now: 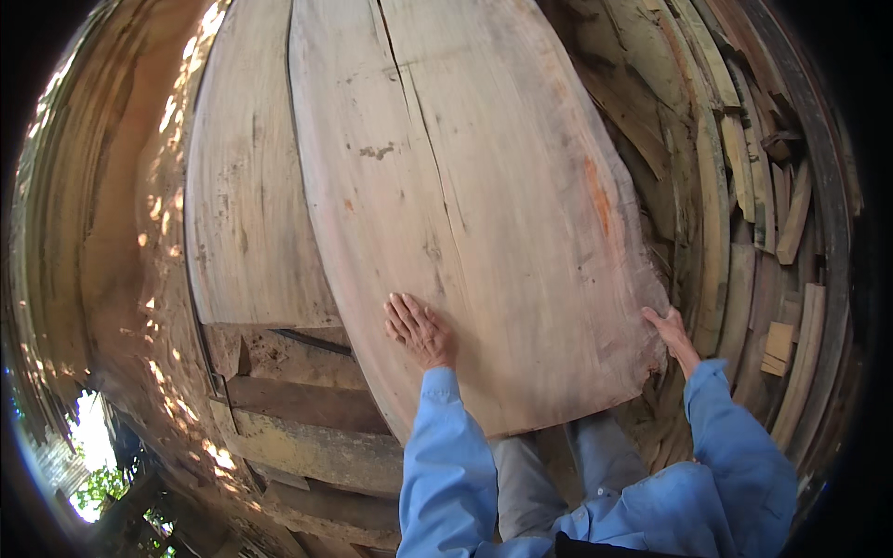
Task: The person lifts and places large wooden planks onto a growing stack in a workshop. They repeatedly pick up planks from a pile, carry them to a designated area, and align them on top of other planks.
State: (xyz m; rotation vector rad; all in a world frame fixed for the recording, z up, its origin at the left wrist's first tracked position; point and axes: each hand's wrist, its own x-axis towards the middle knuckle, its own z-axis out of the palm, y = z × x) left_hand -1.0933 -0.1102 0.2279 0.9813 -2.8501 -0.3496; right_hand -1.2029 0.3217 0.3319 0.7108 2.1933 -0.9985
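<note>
A large pale wood slab (502,232) lies before me, with a rough live edge on its right side and a long dark crack running down from its far end. My left hand (420,332) rests palm down on its face near the left edge, fingers stretched out. At the slab's near right edge is my right hand (672,337), with the thumb on top and the fingers hidden beneath the edge. It grips the slab there.
A narrower pale board (256,186) lies along the slab's left side. Below it sit stacked thick timbers (312,446). On the right, many offcuts and long strips (744,186) are piled up. Bare brown ground (126,251) with sun spots stretches along the left.
</note>
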